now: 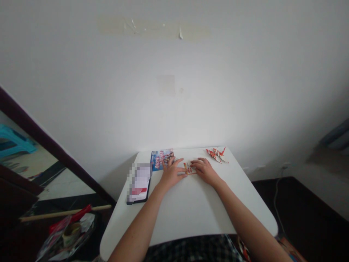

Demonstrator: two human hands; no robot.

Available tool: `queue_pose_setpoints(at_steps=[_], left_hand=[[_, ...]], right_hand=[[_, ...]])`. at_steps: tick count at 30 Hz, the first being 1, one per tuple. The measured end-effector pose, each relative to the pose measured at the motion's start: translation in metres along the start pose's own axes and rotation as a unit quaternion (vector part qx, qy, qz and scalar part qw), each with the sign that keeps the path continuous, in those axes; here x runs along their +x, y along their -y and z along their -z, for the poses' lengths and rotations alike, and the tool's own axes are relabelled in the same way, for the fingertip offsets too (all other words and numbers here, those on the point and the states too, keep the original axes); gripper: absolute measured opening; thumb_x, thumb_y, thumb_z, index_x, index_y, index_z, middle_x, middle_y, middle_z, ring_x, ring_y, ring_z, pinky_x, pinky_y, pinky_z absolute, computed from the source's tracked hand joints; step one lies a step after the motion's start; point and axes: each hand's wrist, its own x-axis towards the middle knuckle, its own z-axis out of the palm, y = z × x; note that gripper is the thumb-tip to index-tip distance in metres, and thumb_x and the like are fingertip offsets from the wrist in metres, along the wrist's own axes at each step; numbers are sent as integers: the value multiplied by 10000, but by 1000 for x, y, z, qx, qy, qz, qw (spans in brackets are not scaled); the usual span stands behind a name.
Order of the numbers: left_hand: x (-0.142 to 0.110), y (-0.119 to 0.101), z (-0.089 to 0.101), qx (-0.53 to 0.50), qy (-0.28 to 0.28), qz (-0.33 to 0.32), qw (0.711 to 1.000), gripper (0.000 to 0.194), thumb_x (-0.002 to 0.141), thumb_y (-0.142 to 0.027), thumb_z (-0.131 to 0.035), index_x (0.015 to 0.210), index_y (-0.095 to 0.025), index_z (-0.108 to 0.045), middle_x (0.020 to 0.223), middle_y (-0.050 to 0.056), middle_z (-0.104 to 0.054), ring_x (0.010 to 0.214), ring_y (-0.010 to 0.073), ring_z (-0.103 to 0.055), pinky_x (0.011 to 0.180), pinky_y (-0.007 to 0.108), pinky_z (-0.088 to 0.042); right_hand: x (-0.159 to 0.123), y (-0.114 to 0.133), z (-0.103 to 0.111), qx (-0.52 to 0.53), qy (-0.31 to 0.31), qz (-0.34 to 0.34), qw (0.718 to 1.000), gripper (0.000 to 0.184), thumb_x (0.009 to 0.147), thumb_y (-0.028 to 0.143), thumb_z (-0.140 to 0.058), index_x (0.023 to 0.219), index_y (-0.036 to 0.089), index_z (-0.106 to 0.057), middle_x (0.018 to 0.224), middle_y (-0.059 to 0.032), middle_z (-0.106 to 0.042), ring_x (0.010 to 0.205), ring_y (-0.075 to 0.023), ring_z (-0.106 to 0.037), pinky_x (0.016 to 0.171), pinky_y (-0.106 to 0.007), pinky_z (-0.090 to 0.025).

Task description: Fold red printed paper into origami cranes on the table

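A small piece of printed paper, white with red and orange print, lies on the white table between my hands. My left hand is open with its fingers spread. Its thumb and fingertips reach the paper's left edge, and the upper fingers are by a blue printed leaflet. Across the right part of the paper, my right hand rests with its fingers extended and covers some of it. Whether the paper is folded is too small to tell.
A smartphone with a blurred screen lies at the table's left. Red-and-white folded paper figures sit at the far right corner. The white wall rises behind the table. A plastic bag is on the floor at left.
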Motion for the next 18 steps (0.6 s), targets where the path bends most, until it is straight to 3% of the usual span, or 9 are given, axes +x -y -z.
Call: queue_pose_setpoints(at_steps=[6, 12, 18], left_hand=[[2, 1, -5, -15, -13, 4, 1000, 185, 838, -378, -763, 1012, -421, -808, 1549, -30, -521, 1513, 373, -280, 1189, 778, -2], [3, 0, -9, -29, -28, -4, 999, 110, 867, -406, -728, 911, -364, -820, 1525, -22, -548, 1496, 356, -303, 1193, 776, -3], [5, 0, -17, -35, -69, 5, 997, 105, 890, -330, -703, 850, -302, -796, 1488, 1, -580, 1464, 339, -360, 1182, 784, -67]], right_hand=[[2, -1, 1, 12, -17, 5, 1000, 353, 946, 145, -531, 1192, 306, -725, 1371, -35, -654, 1314, -263, -490, 1109, -504, -433], [6, -6, -5, 52, -60, 42, 996, 218, 928, 176, -601, 1007, 276, -778, 1122, -58, -759, 1143, -257, -595, 1008, -460, -489], [3, -7, -2, 72, -45, 35, 996, 138, 870, 281, -724, 993, 292, -786, 1108, -34, -769, 1212, -274, -596, 1062, -487, -444]])
